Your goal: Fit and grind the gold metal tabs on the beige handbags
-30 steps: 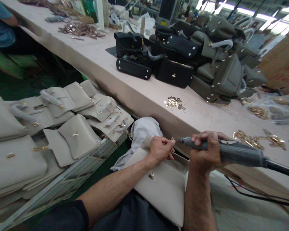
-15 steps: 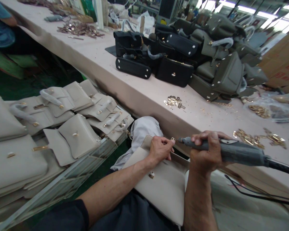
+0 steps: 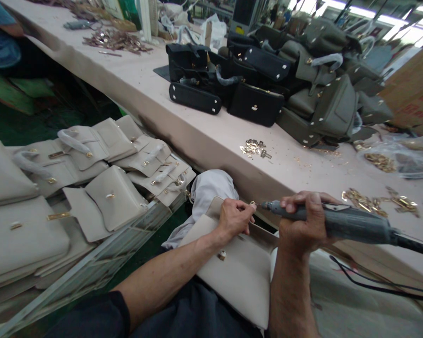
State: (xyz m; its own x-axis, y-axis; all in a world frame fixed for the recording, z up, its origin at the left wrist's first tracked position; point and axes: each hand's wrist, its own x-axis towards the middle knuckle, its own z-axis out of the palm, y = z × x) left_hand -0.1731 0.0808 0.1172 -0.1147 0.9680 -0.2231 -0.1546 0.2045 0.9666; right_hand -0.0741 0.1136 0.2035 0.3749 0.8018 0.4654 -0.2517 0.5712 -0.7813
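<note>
- My left hand (image 3: 235, 217) is nearly closed, thumb and fingertips pinching a small gold-coloured metal piece (image 3: 253, 204) above the far side of the beige bag (image 3: 241, 281) on my lap.
- My right hand (image 3: 298, 232) is wrapped round a grey power screwdriver (image 3: 359, 226), its tip pointed at that piece; whether they touch, I can't tell.
- If the tip wanders sideways, I think it could catch my left fingertips, since they sit right in its line.
- Such a small piece could twist out of my pinch if the tip pushes off-centre, and drop into the dark gap before the bench's (image 3: 144, 77) front edge.
- A slip downward might scratch the bag's leather, or its gold lock (image 3: 222, 255).
- The screwdriver's cord (image 3: 418, 246) runs off over the bench's front edge at right; a snag there could jerk my aim.
- Loose gold fittings (image 3: 254, 148) lie near that front edge, where a knock might scatter them.
</note>
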